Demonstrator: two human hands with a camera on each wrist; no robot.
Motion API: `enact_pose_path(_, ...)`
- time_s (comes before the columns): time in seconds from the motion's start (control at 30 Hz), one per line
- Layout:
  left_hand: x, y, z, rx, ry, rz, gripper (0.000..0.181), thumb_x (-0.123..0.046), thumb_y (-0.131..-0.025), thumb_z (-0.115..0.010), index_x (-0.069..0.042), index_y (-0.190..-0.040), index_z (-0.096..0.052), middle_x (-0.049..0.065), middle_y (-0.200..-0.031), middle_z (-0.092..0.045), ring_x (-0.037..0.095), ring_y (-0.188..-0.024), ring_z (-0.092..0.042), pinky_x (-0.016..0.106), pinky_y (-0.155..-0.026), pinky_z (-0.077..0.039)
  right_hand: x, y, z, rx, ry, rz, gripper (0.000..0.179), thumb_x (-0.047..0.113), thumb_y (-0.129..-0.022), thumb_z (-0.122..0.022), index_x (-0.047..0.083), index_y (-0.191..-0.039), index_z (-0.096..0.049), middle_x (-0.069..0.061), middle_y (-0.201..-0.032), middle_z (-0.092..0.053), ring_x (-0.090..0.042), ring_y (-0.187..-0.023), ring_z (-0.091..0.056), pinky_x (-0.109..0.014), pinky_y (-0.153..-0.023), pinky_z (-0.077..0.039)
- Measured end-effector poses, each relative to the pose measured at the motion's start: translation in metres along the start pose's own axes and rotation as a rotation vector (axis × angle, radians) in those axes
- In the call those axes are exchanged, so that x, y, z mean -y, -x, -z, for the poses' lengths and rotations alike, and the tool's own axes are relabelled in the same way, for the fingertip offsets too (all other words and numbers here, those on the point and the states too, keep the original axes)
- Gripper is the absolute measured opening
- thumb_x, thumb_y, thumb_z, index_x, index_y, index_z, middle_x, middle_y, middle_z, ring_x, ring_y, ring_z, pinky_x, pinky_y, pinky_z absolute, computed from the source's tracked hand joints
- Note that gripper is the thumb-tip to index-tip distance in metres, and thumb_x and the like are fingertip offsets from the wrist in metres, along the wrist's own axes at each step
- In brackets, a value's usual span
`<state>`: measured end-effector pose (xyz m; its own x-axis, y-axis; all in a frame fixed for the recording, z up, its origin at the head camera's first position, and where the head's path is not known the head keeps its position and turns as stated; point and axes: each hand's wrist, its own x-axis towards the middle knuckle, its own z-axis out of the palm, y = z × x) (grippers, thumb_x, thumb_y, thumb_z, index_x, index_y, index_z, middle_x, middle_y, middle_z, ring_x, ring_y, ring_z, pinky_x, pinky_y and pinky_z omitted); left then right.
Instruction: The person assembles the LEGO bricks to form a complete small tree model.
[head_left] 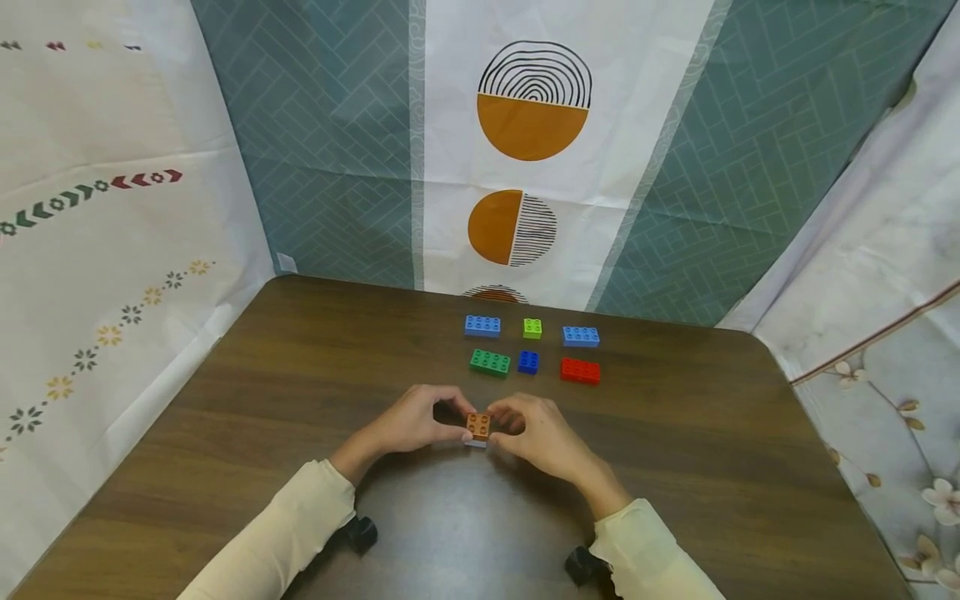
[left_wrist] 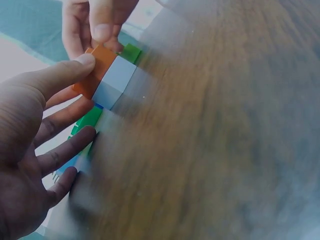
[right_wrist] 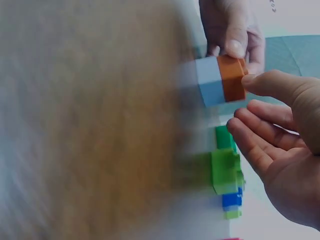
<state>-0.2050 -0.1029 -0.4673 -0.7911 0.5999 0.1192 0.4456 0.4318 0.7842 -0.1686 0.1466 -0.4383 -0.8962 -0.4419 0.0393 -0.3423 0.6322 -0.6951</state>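
Observation:
An orange toy brick [head_left: 478, 425] with studs on top sits stacked on a pale, whitish-blue brick [left_wrist: 115, 82], near the middle of the wooden table [head_left: 420, 517]. From the left, my left hand [head_left: 415, 419] pinches the orange brick, thumb on the near side and index finger behind; its other fingers spread out in the left wrist view. My right hand [head_left: 542, 433] holds the same brick from the right. In the right wrist view its thumb [right_wrist: 272, 85] meets the brick's edge, and the remaining fingers are loosely bent below.
Beyond the hands stand two rows of bricks: two light blue [head_left: 482, 326] [head_left: 581, 337] and one lime [head_left: 532, 328] at the back, then green [head_left: 490, 362], dark blue [head_left: 528, 362] and red [head_left: 581, 371]. Patterned cloths [head_left: 337, 167] hang around the table's back and sides.

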Motion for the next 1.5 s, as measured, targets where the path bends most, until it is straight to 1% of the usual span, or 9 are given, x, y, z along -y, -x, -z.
enact_pose_path(0.23, 0.001, 0.000, 0.000, 0.002, 0.004, 0.010, 0.027, -0.032, -0.085, -0.086, -0.025, -0.107, -0.073, -0.011, -0.103, -0.074, 0.013, -0.098, -0.067, 0.034, -0.091, -0.055, -0.007, 0.001, 0.020, 0.001, -0.044, -0.002, 0.038, 0.017, -0.091, -0.079, 0.009, -0.127, -0.070, -0.007, -0.118, -0.073, -0.019, -0.097, -0.069, -0.036, -0.087, -0.061)
enact_pose_path(0.33, 0.001, 0.000, 0.000, 0.005, 0.003, 0.011, 0.027, -0.033, -0.085, -0.086, -0.025, -0.107, -0.073, -0.011, -0.104, -0.074, 0.012, -0.099, -0.067, 0.034, -0.092, -0.054, -0.011, 0.001, 0.028, -0.015, -0.063, 0.005, 0.039, 0.016, -0.091, -0.079, 0.008, -0.128, -0.069, -0.010, -0.119, -0.072, -0.021, -0.098, -0.069, -0.041, -0.089, -0.061)
enact_pose_path(0.43, 0.000, 0.000, 0.000, 0.007, 0.009, 0.012, 0.027, -0.032, -0.085, -0.086, -0.025, -0.108, -0.073, -0.011, -0.104, -0.074, 0.012, -0.099, -0.067, 0.035, -0.092, -0.054, -0.016, 0.002, 0.036, -0.044, -0.063, 0.007, 0.039, 0.015, -0.090, -0.079, 0.007, -0.127, -0.069, -0.012, -0.120, -0.072, -0.025, -0.100, -0.069, -0.044, -0.091, -0.060)
enact_pose_path(0.53, 0.000, 0.000, -0.001, 0.007, 0.014, 0.016, 0.027, -0.031, -0.085, -0.086, -0.025, -0.108, -0.073, -0.010, -0.104, -0.074, 0.013, -0.099, -0.067, 0.034, -0.092, -0.054, -0.022, 0.001, 0.041, -0.067, -0.050, 0.005, 0.040, 0.015, -0.090, -0.079, 0.007, -0.128, -0.069, -0.012, -0.121, -0.072, -0.026, -0.103, -0.068, -0.045, -0.092, -0.060)
enact_pose_path(0.67, -0.001, 0.000, 0.000, 0.010, 0.013, 0.026, 0.027, -0.030, -0.085, -0.086, -0.025, -0.108, -0.073, -0.010, -0.105, -0.074, 0.012, -0.099, -0.067, 0.033, -0.092, -0.054, -0.033, 0.000, 0.047, -0.070, -0.028, -0.001, 0.041, 0.015, -0.090, -0.079, 0.007, -0.129, -0.068, -0.011, -0.124, -0.072, -0.026, -0.106, -0.068, -0.047, -0.095, -0.058)
enact_pose_path(0.83, -0.002, 0.000, 0.000, 0.013, 0.013, 0.031, 0.027, -0.030, -0.085, -0.086, -0.025, -0.109, -0.073, -0.010, -0.105, -0.073, 0.013, -0.099, -0.066, 0.034, -0.092, -0.054, -0.044, 0.000, 0.049, -0.061, -0.031, -0.026, 0.041, 0.016, -0.090, -0.079, 0.007, -0.129, -0.068, -0.011, -0.125, -0.072, -0.030, -0.111, -0.067, -0.052, -0.099, -0.056)
enact_pose_path(0.93, -0.002, 0.001, 0.000, 0.014, 0.011, 0.033, 0.027, -0.029, -0.085, -0.086, -0.025, -0.109, -0.073, -0.010, -0.105, -0.073, 0.013, -0.099, -0.066, 0.034, -0.092, -0.053, -0.048, 0.001, 0.049, -0.053, -0.046, -0.041, 0.041, 0.015, -0.090, -0.079, 0.007, -0.128, -0.068, -0.012, -0.126, -0.071, -0.030, -0.111, -0.067, -0.053, -0.100, -0.056)
enact_pose_path(1.2, -0.002, 0.001, -0.001, 0.016, 0.011, 0.037, 0.027, -0.028, -0.085, -0.086, -0.024, -0.109, -0.072, -0.010, -0.105, -0.073, 0.013, -0.099, -0.065, 0.034, -0.092, -0.053, -0.056, 0.002, 0.045, -0.020, -0.064, -0.087, 0.037, 0.016, -0.090, -0.079, 0.009, -0.126, -0.070, -0.008, -0.120, -0.071, -0.023, -0.106, -0.065, -0.046, -0.095, -0.058)
enact_pose_path(1.5, -0.001, 0.001, 0.000, 0.011, 0.013, 0.020, 0.027, -0.029, -0.085, -0.086, -0.024, -0.108, -0.072, -0.011, -0.104, -0.073, 0.012, -0.098, -0.066, 0.034, -0.093, -0.053, -0.064, 0.003, 0.041, 0.002, -0.074, -0.081, 0.037, 0.018, -0.089, -0.080, 0.010, -0.123, -0.071, -0.007, -0.118, -0.072, -0.022, -0.104, -0.065, -0.042, -0.094, -0.057)
